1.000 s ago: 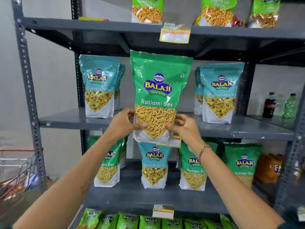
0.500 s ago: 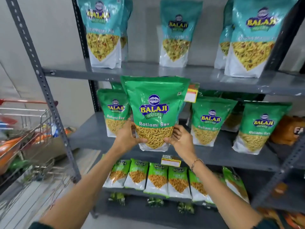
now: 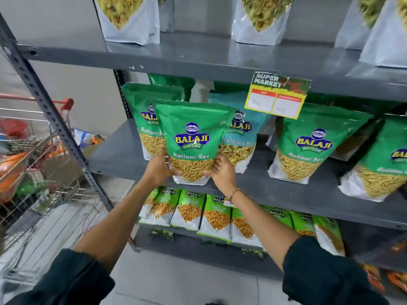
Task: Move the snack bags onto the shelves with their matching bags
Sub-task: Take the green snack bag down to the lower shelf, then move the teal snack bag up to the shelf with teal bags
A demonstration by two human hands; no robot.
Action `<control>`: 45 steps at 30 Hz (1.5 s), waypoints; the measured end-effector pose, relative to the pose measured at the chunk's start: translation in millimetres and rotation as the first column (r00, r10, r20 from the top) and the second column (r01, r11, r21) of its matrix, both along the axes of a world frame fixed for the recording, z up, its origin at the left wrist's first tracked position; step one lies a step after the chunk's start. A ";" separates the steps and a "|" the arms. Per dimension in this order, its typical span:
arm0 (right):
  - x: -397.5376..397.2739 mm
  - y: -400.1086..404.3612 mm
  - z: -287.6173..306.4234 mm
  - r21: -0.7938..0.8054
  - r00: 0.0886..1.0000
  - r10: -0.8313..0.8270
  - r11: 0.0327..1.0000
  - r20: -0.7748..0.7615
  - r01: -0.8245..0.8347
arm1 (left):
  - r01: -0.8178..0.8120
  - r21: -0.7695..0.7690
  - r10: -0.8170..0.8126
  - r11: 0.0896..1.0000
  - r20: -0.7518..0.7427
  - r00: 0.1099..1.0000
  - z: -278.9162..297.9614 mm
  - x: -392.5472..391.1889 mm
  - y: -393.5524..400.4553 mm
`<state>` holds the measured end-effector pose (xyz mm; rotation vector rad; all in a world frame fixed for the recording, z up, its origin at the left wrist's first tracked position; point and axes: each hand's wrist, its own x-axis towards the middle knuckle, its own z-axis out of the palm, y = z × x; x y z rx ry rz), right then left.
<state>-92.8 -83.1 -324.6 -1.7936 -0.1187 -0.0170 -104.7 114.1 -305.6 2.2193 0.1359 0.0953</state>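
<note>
I hold a green Ratlami Sev bag upright by its lower corners, my left hand on its left side and my right hand on its right. Its base rests at or just above the front edge of the middle grey shelf. Behind it stand another green Ratlami Sev bag to the left and a teal Khatta Mitha bag to the right, both partly hidden. More green Ratlami Sev bags stand further right on the same shelf.
The upper shelf carries white-bottomed bags. A yellow price tag hangs from its edge. Small green packets line the lower shelf. A wire shopping cart with goods stands at the left, beside the rack's upright post.
The view has moved closer and lower onto the middle shelf. The green bag in both hands has come down to the shelf's front edge, in front of the teal bag.
</note>
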 end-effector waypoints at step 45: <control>98.1 -125.2 -50.4 -0.122 0.985 -0.111 0.988 -0.130 0.095 | 0.062 -0.030 -0.066 0.998 -0.171 0.983 -42.7 86.9 -143.5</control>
